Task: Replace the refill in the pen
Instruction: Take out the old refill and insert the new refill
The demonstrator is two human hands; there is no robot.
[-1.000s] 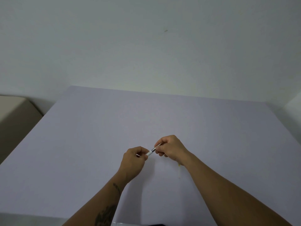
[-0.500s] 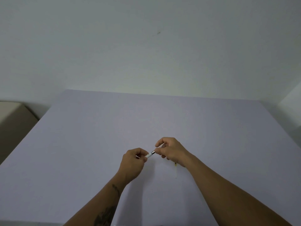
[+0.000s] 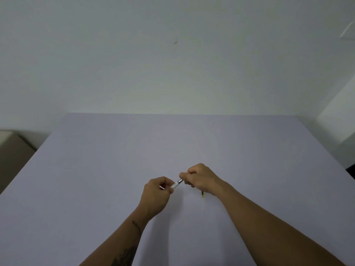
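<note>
The pen (image 3: 177, 183) is held in the air over the middle of the lavender worktop (image 3: 96, 179), nearer its front edge than its back, slanting up to the right between two fists. The left hand (image 3: 156, 192) pinches its white barrel end, and the right hand (image 3: 199, 178) pinches the metal end. Just behind the right wrist a thin dark stick with a yellow tip (image 3: 202, 194) lies on the worktop.

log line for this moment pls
left hand shut on pen | right hand shut on pen's other end | thin piece on table by right wrist
</note>
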